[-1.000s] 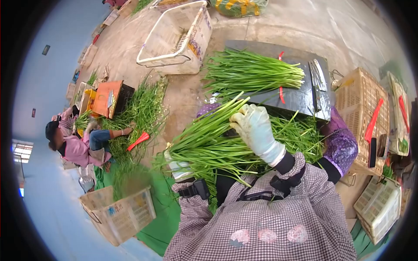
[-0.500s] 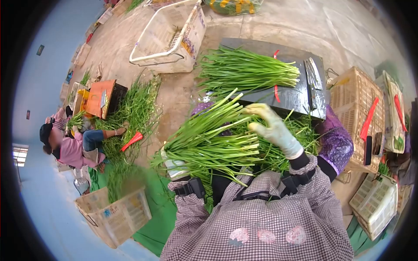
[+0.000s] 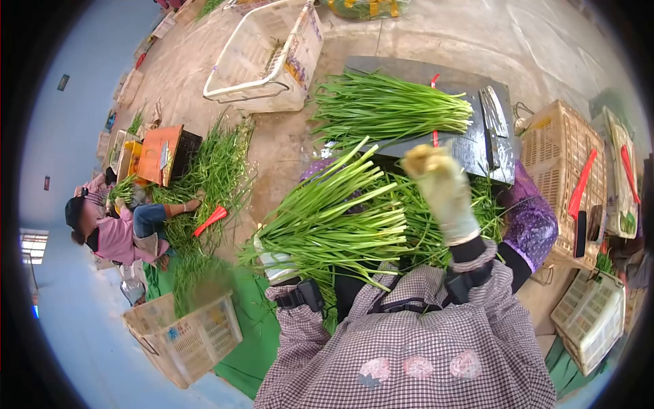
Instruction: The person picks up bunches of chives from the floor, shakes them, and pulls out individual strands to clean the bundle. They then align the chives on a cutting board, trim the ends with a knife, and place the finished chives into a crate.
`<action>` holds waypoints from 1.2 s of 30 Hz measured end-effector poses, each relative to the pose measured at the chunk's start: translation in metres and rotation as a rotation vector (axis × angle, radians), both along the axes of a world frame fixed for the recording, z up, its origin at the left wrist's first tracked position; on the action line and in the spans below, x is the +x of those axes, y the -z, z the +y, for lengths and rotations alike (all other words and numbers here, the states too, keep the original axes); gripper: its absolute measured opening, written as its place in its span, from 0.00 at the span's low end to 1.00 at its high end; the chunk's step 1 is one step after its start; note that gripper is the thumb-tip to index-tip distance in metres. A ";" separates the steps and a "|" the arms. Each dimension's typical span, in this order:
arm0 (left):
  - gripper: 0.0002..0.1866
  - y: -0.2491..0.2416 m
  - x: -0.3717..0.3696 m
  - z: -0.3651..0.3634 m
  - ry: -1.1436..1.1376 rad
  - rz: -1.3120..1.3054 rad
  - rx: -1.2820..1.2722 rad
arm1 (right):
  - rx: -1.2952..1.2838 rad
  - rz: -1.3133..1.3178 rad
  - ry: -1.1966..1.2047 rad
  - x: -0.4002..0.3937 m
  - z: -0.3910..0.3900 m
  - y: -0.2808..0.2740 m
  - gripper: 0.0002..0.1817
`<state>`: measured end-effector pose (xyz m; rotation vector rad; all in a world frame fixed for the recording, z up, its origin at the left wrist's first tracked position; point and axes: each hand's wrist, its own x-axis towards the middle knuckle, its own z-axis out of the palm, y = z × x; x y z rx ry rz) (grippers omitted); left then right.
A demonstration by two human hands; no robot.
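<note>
My gloved left hand is wrapped round a loose bunch of garlic chives, and the leaves cover most of its fingers. The pale cut ends fan out toward the right. My gloved right hand is raised just right of these ends, apart from the bunch. Its fingers are curled together and slightly blurred; whatever they hold, if anything, cannot be made out. Ahead, a neat pile of garlic chives lies on a dark board, across a red tie. More loose chives are below my right hand.
A knife and metal strips lie on the board's right side. Plastic crates stand ahead, at right and at lower left. To the left, a person in pink sits beside heaped chives.
My right hand has moved slightly right and up, away from the cut ends. Its fingers, spread before, are now curled in. My left hand keeps its hold on the bunch.
</note>
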<state>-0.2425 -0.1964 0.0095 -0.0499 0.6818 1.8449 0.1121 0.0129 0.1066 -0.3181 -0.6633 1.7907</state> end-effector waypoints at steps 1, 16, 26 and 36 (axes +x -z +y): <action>0.32 -0.008 0.006 0.002 -0.030 0.018 -0.038 | -0.137 0.012 0.029 0.023 0.006 -0.008 0.09; 0.23 -0.016 0.003 0.011 0.014 0.246 -0.042 | 0.319 -0.956 -0.498 -0.016 -0.019 0.004 0.11; 0.18 -0.003 0.001 0.003 -0.128 0.323 -0.158 | 0.582 -1.330 -0.049 0.065 -0.006 0.038 0.13; 0.23 -0.072 0.024 0.012 0.086 0.115 -0.094 | 0.545 -1.160 -0.068 0.007 -0.043 0.014 0.11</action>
